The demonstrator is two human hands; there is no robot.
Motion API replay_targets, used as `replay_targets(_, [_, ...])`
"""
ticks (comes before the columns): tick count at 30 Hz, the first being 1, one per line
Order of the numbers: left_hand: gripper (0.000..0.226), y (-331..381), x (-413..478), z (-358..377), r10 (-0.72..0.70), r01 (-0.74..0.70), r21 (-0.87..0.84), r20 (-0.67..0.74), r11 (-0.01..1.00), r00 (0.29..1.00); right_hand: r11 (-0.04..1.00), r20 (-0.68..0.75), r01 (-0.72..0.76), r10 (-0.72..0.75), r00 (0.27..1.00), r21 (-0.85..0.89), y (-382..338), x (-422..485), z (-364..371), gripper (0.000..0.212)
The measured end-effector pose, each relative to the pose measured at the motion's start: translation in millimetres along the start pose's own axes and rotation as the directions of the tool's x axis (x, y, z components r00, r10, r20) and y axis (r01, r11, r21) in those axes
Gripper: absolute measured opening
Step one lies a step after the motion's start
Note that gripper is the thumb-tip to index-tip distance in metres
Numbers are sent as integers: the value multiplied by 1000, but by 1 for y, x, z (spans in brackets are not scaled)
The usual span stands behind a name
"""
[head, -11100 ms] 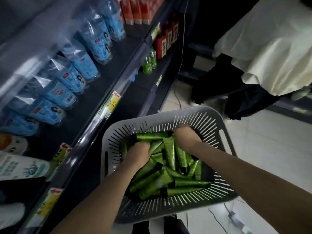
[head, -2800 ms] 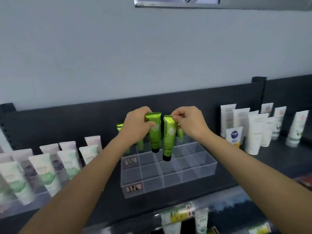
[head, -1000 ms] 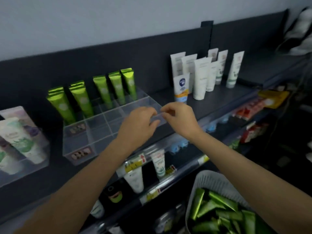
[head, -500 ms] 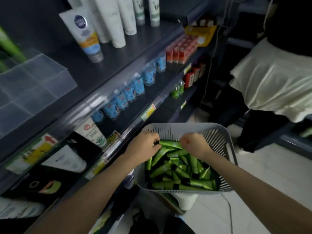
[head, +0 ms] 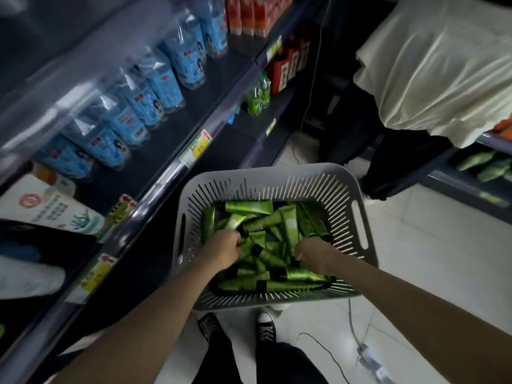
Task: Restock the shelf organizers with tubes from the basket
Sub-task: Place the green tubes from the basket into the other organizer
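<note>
1. Left hand (head: pixel 224 246): fingers curled, buried in the green tubes (head: pixel 260 223). Cannot tell whether a tube is actually held.
2. Right hand (head: pixel 311 252): also curled, knuckles up, among the tubes on the right side. Hold cannot be told.
3. Tubes: loose criss-crossed heap, all inside the grey slotted basket (head: pixel 357 217).
4. Basket sits just beside the shelf (head: pixel 166 176) edge. Blue-labelled bottles (head: pixel 155 87) stand on the shelf, to the left.
</note>
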State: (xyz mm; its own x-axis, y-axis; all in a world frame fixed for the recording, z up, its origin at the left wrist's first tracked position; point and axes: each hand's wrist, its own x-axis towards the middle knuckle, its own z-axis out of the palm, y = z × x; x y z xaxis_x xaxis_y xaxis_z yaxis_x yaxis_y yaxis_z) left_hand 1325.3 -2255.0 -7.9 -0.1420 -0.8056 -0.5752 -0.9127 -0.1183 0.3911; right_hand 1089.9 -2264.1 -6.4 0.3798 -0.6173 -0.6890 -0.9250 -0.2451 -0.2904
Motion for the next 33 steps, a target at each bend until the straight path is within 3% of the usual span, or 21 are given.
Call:
replay_targets(4, [25,1,17,20,3,-4,4,91,1000,996,999,-5,21,-21,1000,32,3,18,14,26])
replay_targets(6, [28,2,23,28,7,-5,-17,116,1000,993,994,-129,-24,38,991,107,2,27,12,24])
replay_targets(9, [26,-2,30,36,11,-10,-29,46,1000,999,969,-371,-142,210,905,200,4,39,0,22])
replay_targets(12, [19,-6,32,33,11,-11,-32,-3,999,1000,953,-461,-181,277,843,242,7,56,-13,19])
replay_targets(17, [27,-10,32,13,-41,26,-141,-103,990,994,827,-317,-227,429,846,514,3,85,-26,24])
replay_targets(19, [32,-8,32,0,-53,25,-182,-149,983,988,788,-227,-281,464,856,548,5,91,-21,17])
replay_targets(23, [22,-7,29,-22,-61,14,-218,-213,976,975,744,-219,-277,492,842,607,6,90,-23,24])
replay_targets(28, [18,-1,15,-47,-52,-4,-211,-260,978,964,857,-209,-235,361,909,458,-8,77,-37,18])
replay_targets(33, [11,-7,7,-65,-80,13,-218,-301,976,950,886,-109,-266,328,938,380,-31,86,-17,34])
